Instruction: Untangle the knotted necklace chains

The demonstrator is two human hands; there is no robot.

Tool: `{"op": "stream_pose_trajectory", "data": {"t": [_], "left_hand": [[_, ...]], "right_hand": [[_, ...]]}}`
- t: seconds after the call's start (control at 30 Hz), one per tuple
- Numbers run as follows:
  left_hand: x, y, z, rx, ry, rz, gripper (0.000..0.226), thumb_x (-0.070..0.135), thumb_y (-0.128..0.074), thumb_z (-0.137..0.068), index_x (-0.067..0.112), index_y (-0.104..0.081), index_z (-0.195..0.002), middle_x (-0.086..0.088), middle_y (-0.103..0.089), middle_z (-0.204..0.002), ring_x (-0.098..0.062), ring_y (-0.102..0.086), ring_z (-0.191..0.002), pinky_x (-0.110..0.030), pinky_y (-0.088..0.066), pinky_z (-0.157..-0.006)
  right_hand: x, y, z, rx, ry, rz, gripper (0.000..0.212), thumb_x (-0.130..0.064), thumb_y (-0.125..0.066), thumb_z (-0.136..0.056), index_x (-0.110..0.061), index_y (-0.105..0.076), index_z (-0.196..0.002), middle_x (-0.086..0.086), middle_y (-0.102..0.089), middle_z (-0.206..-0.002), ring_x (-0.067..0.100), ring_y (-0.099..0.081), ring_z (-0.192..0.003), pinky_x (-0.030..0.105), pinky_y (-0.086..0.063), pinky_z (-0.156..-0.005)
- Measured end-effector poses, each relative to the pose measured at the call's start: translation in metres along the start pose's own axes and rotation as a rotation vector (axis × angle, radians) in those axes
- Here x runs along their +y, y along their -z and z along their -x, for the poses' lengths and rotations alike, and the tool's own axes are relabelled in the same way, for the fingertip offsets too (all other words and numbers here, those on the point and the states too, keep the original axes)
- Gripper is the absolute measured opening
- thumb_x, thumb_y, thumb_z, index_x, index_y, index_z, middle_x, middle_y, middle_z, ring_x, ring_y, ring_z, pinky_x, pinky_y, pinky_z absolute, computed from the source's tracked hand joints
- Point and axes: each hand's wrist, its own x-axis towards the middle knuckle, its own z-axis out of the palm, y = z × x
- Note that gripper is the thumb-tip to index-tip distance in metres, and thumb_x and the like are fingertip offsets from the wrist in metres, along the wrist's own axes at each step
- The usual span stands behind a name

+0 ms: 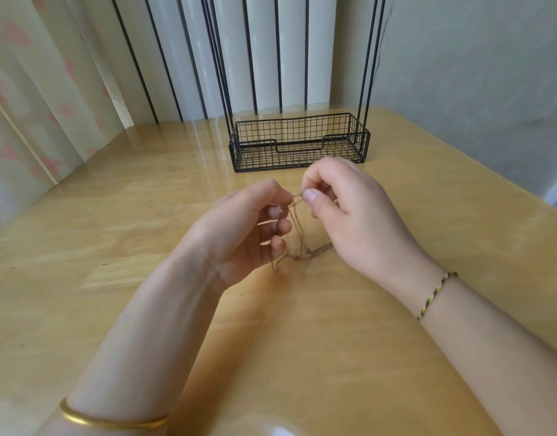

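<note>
The necklace chains [297, 234] look light, limp and kink-prone, trailing onto mid-table [396, 309]. The left hand [249, 228] and right hand [343, 212] each pinch thin strands up top.

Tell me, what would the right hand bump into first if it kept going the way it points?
Probably the left hand: the right hand, pinching the chain, points at its fingertips close by, though depth is unclear.
</note>
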Motion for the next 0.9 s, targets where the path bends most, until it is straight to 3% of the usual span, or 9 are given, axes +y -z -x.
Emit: {"op": "stream_pose_trajectory", "data": {"t": [0.03, 0.13, 0.2, 0.33, 0.6, 0.8, 0.9], "left_hand": [[0.000, 0.001, 0.000, -0.002, 0.010, 0.012, 0.016, 0.012, -0.053, -0.086, 0.015, -0.052, -0.070, 0.002, -0.043, -0.065, -0.007, -0.045, -0.048, -0.015, -0.035, -0.039], [0.000, 0.001, -0.002, -0.017, 0.018, 0.002, 0.015, 0.012, -0.051, -0.088, 0.014, -0.050, -0.073, 0.000, -0.042, -0.066, -0.007, -0.044, -0.047, -0.015, -0.034, -0.038], [-0.001, 0.000, -0.002, -0.026, 0.028, 0.010, 0.015, 0.013, -0.050, -0.089, 0.014, -0.049, -0.074, 0.000, -0.042, -0.066, -0.007, -0.044, -0.048, -0.015, -0.034, -0.038], [-0.001, 0.001, -0.004, -0.016, 0.066, 0.046, 0.017, 0.015, -0.049, -0.089, 0.014, -0.049, -0.073, 0.000, -0.045, -0.065, -0.007, -0.046, -0.046, -0.014, -0.034, -0.037], [-0.003, 0.000, -0.007, 0.030, 0.031, 0.183, 0.020, 0.008, -0.042, -0.092, 0.011, -0.044, -0.072, -0.002, -0.049, -0.066, -0.008, -0.049, -0.047, -0.014, -0.032, -0.035], [-0.001, 0.003, -0.009, 0.053, -0.005, 0.274, 0.015, 0.007, -0.039, -0.094, 0.004, -0.049, -0.083, -0.003, -0.054, -0.061, -0.007, -0.051, -0.044, -0.012, -0.028, -0.031], [-0.002, 0.002, -0.009, 0.094, -0.015, 0.264, 0.019, 0.007, -0.038, -0.095, 0.004, -0.047, -0.079, -0.003, -0.053, -0.055, -0.007, -0.047, -0.041, -0.011, -0.026, -0.029]], "right_hand": [[0.001, 0.000, 0.000, 0.006, -0.003, -0.005, 0.015, -0.004, -0.052, -0.090, -0.016, -0.051, -0.081, -0.011, -0.048, -0.079, 0.006, -0.049, -0.076, 0.012, -0.037, -0.067], [0.002, 0.001, 0.000, 0.022, -0.063, -0.135, 0.016, -0.006, -0.051, -0.092, -0.018, -0.053, -0.081, -0.005, -0.053, -0.077, 0.019, -0.057, -0.076, 0.031, -0.049, -0.069], [-0.001, 0.001, 0.000, 0.027, -0.101, -0.210, 0.019, -0.006, -0.050, -0.093, -0.020, -0.052, -0.079, -0.004, -0.055, -0.075, 0.018, -0.060, -0.074, 0.036, -0.052, -0.068], [-0.005, 0.000, 0.000, 0.019, -0.264, -0.476, 0.018, -0.004, -0.049, -0.093, -0.015, -0.053, -0.080, -0.001, -0.059, -0.081, 0.007, -0.058, -0.070, 0.027, -0.052, -0.061], [-0.003, 0.005, -0.005, 0.130, -0.488, -0.984, 0.022, 0.006, -0.045, -0.091, -0.012, -0.050, -0.079, 0.003, -0.055, -0.067, 0.010, -0.045, -0.052, 0.022, -0.039, -0.046], [0.000, 0.009, -0.006, -0.050, -0.655, -1.413, 0.022, 0.004, -0.038, -0.089, -0.014, -0.048, -0.083, 0.002, -0.049, -0.067, 0.009, -0.036, -0.047, 0.017, -0.028, -0.040], [0.002, 0.011, -0.005, -0.177, -0.674, -1.468, 0.013, -0.004, -0.040, -0.081, -0.016, -0.047, -0.079, -0.001, -0.044, -0.062, 0.007, -0.028, -0.042, 0.017, -0.022, -0.039]]}}
